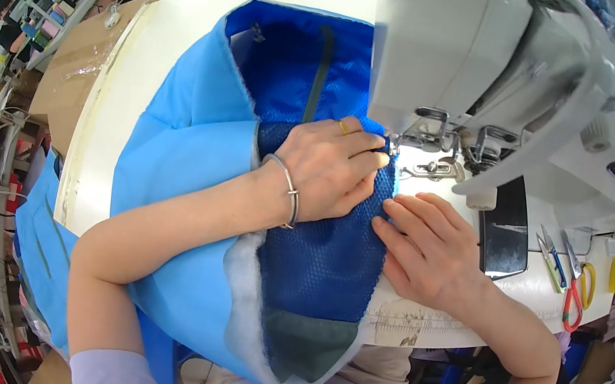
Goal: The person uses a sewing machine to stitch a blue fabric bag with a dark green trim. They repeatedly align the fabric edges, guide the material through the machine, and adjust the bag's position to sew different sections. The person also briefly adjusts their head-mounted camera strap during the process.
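Note:
Dark blue mesh fabric (319, 268) lies under the head of a white sewing machine (447, 52), its right edge running toward the needle area. My left hand (328, 171) presses on the mesh with fingers curled around a fold, fingertips close to the needle. To its right, my right hand (441, 252) rests with fingers stretched out, their tips touching the mesh edge. The mesh belongs to a larger piece with a light blue outer fabric (189, 163), white padding (246, 305) along an edge and a grey-green panel (305, 344) at the near end. My left forearm lies across the light blue fabric.
On the white tabletop (190, 15), right of the machine head, lie a black phone-like slab (506, 239), thread snips (553, 258) and scissors with red and yellow handles (574, 301). More light blue fabric (43, 244) hangs at the left. A cardboard box (82, 70) stands beyond the table's left edge.

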Action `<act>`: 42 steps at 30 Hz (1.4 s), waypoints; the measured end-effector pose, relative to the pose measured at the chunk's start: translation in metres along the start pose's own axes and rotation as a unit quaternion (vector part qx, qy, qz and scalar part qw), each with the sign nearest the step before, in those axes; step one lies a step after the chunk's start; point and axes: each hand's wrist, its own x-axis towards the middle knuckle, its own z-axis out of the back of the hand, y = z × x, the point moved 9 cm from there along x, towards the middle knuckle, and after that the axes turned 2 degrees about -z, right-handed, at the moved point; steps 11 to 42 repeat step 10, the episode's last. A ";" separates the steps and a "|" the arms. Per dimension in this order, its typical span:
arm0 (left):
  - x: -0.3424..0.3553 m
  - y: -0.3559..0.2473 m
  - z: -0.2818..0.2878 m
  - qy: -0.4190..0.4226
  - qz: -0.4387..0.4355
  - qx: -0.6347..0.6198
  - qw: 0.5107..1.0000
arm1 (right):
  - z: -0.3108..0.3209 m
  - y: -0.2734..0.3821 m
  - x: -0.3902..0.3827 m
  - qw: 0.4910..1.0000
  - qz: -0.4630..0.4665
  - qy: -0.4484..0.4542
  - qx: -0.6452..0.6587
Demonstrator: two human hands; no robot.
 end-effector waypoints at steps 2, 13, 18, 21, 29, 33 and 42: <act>0.001 0.000 0.000 0.008 0.000 0.000 1.000 | 0.001 0.000 0.001 1.000 0.001 -0.004 0.003; 0.001 0.003 -0.002 0.027 0.015 0.004 1.000 | -0.001 -0.001 -0.003 1.000 0.000 -0.019 0.012; 0.001 0.003 -0.002 0.027 0.015 0.004 1.000 | -0.001 -0.001 -0.003 1.000 0.000 -0.019 0.012; 0.001 0.003 -0.002 0.027 0.015 0.004 1.000 | -0.001 -0.001 -0.003 1.000 0.000 -0.019 0.012; 0.001 0.003 -0.002 0.027 0.015 0.004 1.000 | -0.001 -0.001 -0.003 1.000 0.000 -0.019 0.012; 0.001 0.003 -0.002 0.027 0.015 0.004 1.000 | -0.001 -0.001 -0.003 1.000 0.000 -0.019 0.012; 0.001 0.003 -0.002 0.027 0.015 0.004 1.000 | -0.001 -0.001 -0.003 1.000 0.000 -0.019 0.012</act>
